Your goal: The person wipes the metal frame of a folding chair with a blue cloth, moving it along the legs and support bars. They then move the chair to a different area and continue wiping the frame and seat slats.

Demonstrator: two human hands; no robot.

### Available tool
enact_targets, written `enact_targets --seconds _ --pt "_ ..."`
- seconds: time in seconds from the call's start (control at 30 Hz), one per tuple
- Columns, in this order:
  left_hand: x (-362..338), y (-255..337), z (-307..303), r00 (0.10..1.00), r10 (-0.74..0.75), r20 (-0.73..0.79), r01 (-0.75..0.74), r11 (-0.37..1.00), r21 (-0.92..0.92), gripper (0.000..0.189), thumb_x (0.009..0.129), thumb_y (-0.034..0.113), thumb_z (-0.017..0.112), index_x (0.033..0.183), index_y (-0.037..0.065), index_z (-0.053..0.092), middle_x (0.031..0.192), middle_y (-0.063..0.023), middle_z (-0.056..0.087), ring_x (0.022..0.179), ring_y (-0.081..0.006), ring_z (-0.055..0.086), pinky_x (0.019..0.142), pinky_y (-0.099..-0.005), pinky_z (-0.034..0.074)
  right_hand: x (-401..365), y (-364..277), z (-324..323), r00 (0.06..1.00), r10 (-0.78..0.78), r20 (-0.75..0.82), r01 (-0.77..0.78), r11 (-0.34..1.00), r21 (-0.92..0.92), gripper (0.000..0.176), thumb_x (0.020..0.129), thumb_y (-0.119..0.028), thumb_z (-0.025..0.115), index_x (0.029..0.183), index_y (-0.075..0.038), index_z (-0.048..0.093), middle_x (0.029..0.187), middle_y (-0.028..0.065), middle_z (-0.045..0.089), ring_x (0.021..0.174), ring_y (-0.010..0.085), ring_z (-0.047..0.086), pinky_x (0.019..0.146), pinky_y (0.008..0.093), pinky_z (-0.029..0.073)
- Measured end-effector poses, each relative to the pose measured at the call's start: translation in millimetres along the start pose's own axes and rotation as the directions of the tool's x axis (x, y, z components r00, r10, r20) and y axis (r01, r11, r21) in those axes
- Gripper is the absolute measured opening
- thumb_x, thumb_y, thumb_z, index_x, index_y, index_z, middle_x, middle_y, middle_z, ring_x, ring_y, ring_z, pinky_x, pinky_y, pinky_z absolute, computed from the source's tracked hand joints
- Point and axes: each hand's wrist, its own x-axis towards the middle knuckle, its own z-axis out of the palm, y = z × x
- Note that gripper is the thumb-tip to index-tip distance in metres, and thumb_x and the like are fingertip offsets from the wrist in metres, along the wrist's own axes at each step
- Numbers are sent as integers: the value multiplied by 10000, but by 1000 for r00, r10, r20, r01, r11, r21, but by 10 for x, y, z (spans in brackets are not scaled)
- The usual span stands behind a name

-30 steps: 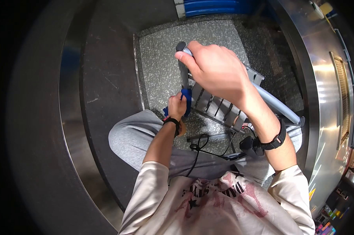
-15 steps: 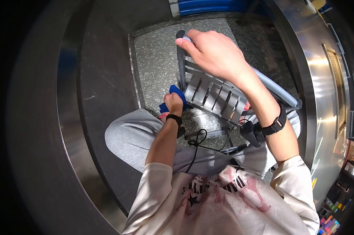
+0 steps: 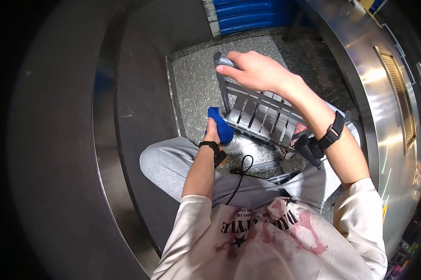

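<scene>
A grey metal chair with a slatted seat [image 3: 257,116] stands between my legs. My right hand [image 3: 255,71] is wrapped round the end of its tubular top rail, near the dark end cap. Lower and to the left, my left hand [image 3: 213,133] holds a blue cloth [image 3: 223,128] beside the left edge of the seat. The cloth hangs over the fingers and hides most of them. Where the cloth touches the chair cannot be made out.
My bent knees in grey trousers [image 3: 168,156] flank the chair. A black cable [image 3: 241,172] loops in front of me. On the left runs a dark panel [image 3: 140,116], on the right a steel counter [image 3: 359,51]. A blue shutter [image 3: 252,16] is ahead.
The view has shifted, so the scene sits lower and further right. My left hand has turned and the blue cloth now spreads to its right. My right hand stays on the rail.
</scene>
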Motion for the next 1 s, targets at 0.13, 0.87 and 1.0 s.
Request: enact_targets --seconds 0.13,0.87,1.0 --pt "-153 17 77 977 70 -202 -75 997 -17 760 992 647 343 1388 19 505 1393 -177 562 1276 -340 540 1076 -486 432 -289 429 -137 988 -20 150 8 997 83 534 1019 -538 504 1051 -13 594 767 170 676 726 293 685 693 427 532" --pt "-345 137 923 732 598 -326 -263 690 675 646 1041 422 336 1117 -133 658 1197 -313 659 1163 -449 614 999 -481 455 -1302 832 -544 977 179 116 -190 977 94 520 1002 -465 578 1019 46 676 655 184 608 644 297 673 614 414 505" --pt "-396 176 957 723 599 -344 -332 738 588 650 1034 419 331 1135 -143 643 1206 -299 665 1146 -396 632 992 -456 448 -1035 741 -522 974 207 94 -216 971 97 551 986 -478 588 994 63 697 710 229 637 718 351 690 666 447 515"
